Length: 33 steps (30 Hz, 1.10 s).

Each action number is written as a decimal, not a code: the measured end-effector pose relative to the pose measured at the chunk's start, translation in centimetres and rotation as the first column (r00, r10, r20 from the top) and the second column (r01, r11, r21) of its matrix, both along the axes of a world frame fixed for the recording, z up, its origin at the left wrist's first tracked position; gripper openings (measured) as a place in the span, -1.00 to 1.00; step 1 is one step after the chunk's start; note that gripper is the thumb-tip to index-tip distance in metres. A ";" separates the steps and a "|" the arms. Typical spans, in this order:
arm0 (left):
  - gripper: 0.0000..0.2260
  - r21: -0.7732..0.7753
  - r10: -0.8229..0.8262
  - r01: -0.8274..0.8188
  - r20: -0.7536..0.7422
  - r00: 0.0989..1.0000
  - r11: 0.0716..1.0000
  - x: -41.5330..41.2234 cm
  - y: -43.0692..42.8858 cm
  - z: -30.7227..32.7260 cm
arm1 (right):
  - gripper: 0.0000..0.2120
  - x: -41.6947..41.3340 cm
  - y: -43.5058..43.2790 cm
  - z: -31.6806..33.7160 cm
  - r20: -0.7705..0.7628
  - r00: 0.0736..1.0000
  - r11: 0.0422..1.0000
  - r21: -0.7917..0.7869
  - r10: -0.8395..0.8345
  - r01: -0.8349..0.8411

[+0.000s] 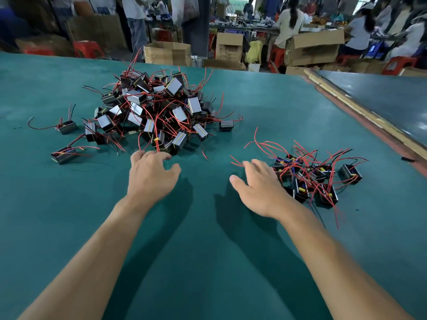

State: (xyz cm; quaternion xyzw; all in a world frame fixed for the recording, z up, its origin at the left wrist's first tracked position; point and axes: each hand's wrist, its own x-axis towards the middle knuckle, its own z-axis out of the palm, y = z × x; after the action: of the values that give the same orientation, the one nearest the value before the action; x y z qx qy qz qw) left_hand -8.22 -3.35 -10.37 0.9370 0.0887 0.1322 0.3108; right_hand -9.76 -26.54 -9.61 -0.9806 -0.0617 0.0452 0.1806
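**Desk:** How far is the sorting on the green table (208, 239) getting?
**Photographer:** Early, it seems: the big heap of wired modules (159, 109) is towering ahead-left, while the small cluster (312, 179) is sitting at right.
**Desk:** The hands?
**Photographer:** Apart, gripping nothing. The left hand (150, 174) is hovering, fingers loose, at the heap's edge; the right hand (258, 188) is lying open just beside the cluster.

Bright overhead light, soft arm shadows on the table (208, 250), blurred background, edges warped.

The left hand (150, 174) is held loosely curled at the big heap of wired modules (157, 107); the right hand (258, 188) is spread just beside the smaller heap (309, 176).
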 end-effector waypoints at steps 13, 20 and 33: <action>-0.70 -0.506 -0.437 0.394 0.036 0.899 0.768 -1.9 -2.0 2.8 | -0.63 -0.2 0.0 0.7 0.321 0.945 0.908 0.412 -0.062 -0.080; -0.67 -0.793 -0.793 0.454 -0.062 0.605 0.408 -2.0 -2.0 3.8 | -0.58 -1.3 1.2 0.7 0.216 0.930 0.887 0.296 0.298 -0.353; -0.57 -0.044 -0.025 0.030 0.107 0.994 0.999 2.2 -0.6 0.6 | -0.75 -1.5 0.5 0.8 0.089 0.952 0.938 0.167 0.294 -0.305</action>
State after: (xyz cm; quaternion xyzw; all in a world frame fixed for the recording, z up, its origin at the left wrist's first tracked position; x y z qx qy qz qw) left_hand -6.03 -3.98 -9.76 0.9224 0.0622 0.1757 0.3382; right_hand -11.27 -26.02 -8.80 -0.9405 -0.2196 0.0354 0.2569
